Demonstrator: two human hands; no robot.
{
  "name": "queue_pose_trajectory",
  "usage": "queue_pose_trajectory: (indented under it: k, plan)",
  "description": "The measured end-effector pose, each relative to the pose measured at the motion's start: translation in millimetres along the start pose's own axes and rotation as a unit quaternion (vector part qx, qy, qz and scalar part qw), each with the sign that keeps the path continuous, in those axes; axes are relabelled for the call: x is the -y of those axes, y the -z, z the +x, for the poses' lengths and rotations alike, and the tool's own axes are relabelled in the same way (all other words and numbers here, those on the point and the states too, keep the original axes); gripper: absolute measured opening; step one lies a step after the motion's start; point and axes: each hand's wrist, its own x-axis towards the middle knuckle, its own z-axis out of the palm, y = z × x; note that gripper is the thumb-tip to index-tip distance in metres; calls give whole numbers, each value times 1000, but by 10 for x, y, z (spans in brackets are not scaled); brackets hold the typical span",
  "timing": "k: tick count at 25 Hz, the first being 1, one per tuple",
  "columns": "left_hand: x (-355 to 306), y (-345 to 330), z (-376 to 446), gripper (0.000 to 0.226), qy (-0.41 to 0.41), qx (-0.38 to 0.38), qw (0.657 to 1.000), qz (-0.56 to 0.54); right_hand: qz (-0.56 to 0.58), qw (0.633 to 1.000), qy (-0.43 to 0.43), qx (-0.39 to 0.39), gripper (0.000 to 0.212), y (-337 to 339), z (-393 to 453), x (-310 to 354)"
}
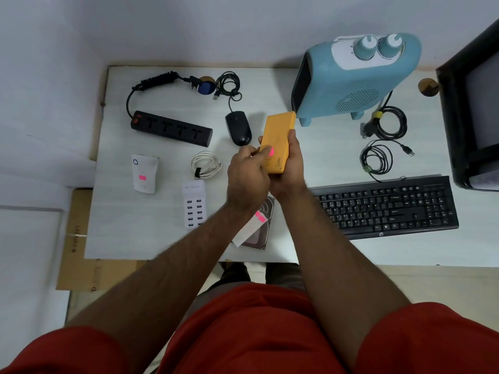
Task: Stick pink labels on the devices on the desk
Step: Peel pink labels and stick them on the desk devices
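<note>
My right hand (290, 168) grips a yellow power bank (279, 133) and holds it tilted above the middle of the desk. A pink label (270, 151) sits on its face, and the fingertips of my left hand (247, 174) press on that label. The label sheet (252, 228), with pink labels at its top end, lies on a hard drive (263, 233) under my forearms. At the left, a white device (145, 173) carries a pink label (142, 177). The white USB charger (193, 203), black mouse (239, 128), black power strip (171, 128) and black keyboard (388, 205) show no label.
A blue heater (353, 76) stands at the back right, with coiled black cables (386, 139) in front of it. A dark monitor (472, 117) fills the right edge. A white coiled cable (205, 164) lies mid-desk. The white desk (129, 233) ends near my red shorts; cardboard (78, 238) lies at the left.
</note>
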Motion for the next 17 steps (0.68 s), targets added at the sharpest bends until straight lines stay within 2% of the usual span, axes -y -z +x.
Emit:
queue_pose_trajectory:
  k: [4,10,13,15,17]
  plan:
    - [6,-1,-71,56,11,3,1000,-4,15,1000,-3,-17,65,22,-18,-24]
    - [40,-81,-120,38,-6,42,999,15,10,998,0,-61,67,213,6,-24]
    - [-3,-176,-103,35,54,29,998,-21,-14,995,6,-98,59,349,55,14]
    - [13,-265,-59,33,109,39,993,-32,-38,992,0,-123,51,436,90,42]
    - [38,-369,-22,34,128,55,990,-29,-88,984,-7,-156,45,508,130,62]
